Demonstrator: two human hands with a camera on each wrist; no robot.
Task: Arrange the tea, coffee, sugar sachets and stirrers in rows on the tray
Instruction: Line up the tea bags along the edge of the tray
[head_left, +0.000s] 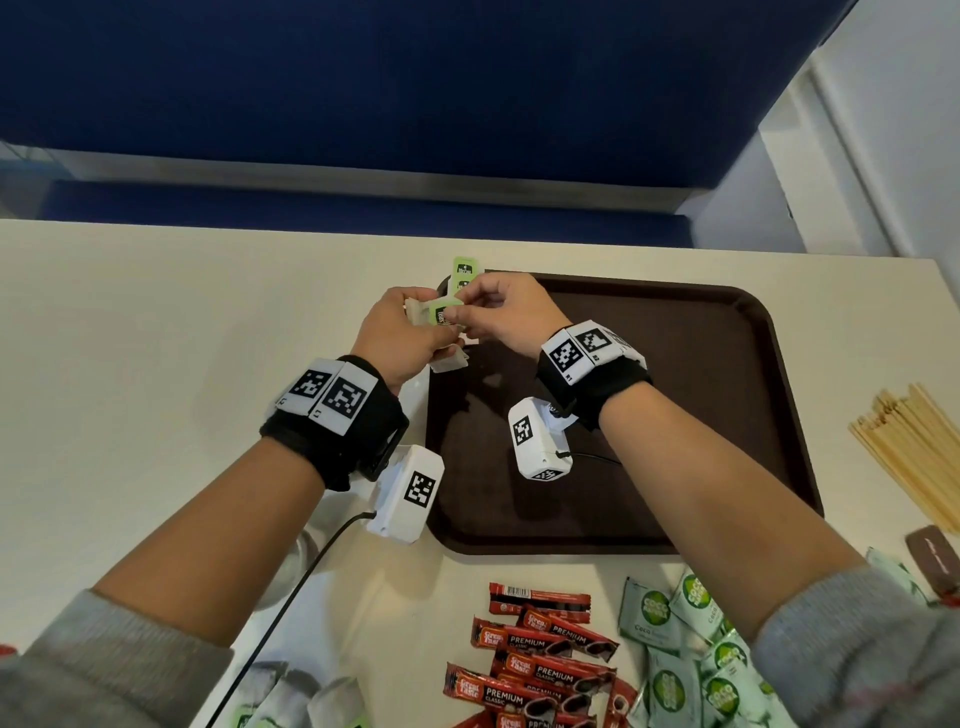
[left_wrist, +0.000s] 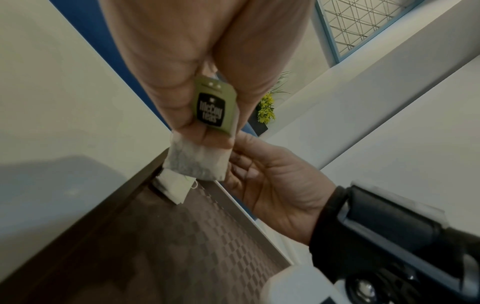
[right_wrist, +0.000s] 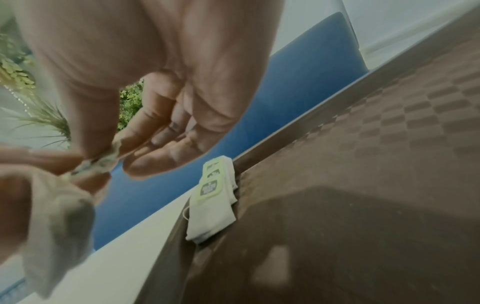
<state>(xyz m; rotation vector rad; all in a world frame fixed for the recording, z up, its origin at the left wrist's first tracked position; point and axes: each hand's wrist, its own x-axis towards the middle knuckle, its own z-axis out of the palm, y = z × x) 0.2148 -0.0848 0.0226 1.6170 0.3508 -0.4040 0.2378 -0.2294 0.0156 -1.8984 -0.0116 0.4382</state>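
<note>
Both hands meet above the far left corner of a brown tray (head_left: 675, 364). The left hand (head_left: 400, 332) curls around a bunch of tea bags (left_wrist: 200, 162). The right hand (head_left: 504, 312) pinches one green tag (head_left: 441, 313) between thumb and forefinger. Just beyond the fingertips, more tea bags (right_wrist: 213, 203) lie on the tray's corner.

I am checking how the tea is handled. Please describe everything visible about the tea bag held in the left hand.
The tea bag is a white, thin paper pouch with dark leaves showing through. A green tag printed "McCoy teas" on a black panel lies against it. The left hand pinches it in its fingers, above the far left corner of the brown tray. The right hand pinches it too. More bags seem bunched in the left hand.
</note>
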